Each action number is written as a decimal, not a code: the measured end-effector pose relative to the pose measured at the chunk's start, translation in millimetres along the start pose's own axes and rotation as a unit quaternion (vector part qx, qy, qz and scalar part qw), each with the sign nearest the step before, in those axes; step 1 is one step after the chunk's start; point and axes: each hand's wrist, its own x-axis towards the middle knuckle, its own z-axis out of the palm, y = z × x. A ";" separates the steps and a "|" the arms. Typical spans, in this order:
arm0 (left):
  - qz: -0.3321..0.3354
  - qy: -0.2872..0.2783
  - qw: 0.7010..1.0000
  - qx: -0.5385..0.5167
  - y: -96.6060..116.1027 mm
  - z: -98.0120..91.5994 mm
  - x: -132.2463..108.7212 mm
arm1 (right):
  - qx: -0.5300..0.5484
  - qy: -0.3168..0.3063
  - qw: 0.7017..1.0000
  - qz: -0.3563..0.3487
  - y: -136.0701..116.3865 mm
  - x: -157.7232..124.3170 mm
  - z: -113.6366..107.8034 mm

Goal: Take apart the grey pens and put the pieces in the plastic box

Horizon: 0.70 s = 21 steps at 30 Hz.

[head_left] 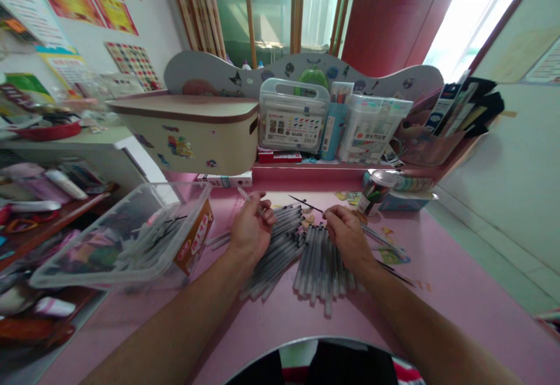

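My left hand (250,228) is closed around a slim whitish pen barrel (244,194) that points up and to the left. A thin black pen refill (308,204) is pinched in my right hand (346,234), its tip pointing left. Between and below my hands lie two bundles of translucent grey pens, the left bundle (275,259) slanting and the right bundle (318,268) fanned toward me. Beside my right forearm rest several dark thin sticks (396,271), perhaps refills. Fingers partly hide how each piece is held.
At left stands a clear plastic bin (109,283) with loose pale sticks inside. A lidded cream box (196,140), a marker case (293,122) and a pen box (371,131) line the shelf behind. A jar (377,192) stands at right on the pink desk (441,309).
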 end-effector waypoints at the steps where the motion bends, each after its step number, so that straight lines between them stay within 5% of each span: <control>1: -0.040 -0.020 0.999 0.019 -4.0 0.8 -4.6 | -0.028 0.014 0.999 -0.032 -1.4 -2.8 1.8; 5: -0.143 -0.092 0.982 0.077 -23.2 4.9 -24.5 | -0.109 -0.057 0.985 -0.121 -7.6 -15.5 12.1; 8: -0.153 -0.055 0.984 0.071 -27.4 7.3 -29.3 | -0.086 -0.124 0.982 -0.117 -8.5 -18.3 14.3; 12: -0.202 -0.033 0.978 0.047 -22.0 8.7 -27.0 | -0.024 -0.089 0.988 -0.122 -6.5 -12.8 8.9; 17: -0.288 -0.084 0.954 0.018 -25.9 8.2 -30.1 | -0.119 -0.027 0.976 -0.182 -6.9 -15.6 10.4; 21: -0.304 -0.054 0.951 -0.025 -31.2 8.5 -33.6 | -0.207 -0.050 0.943 -0.257 -4.3 -24.0 16.2</control>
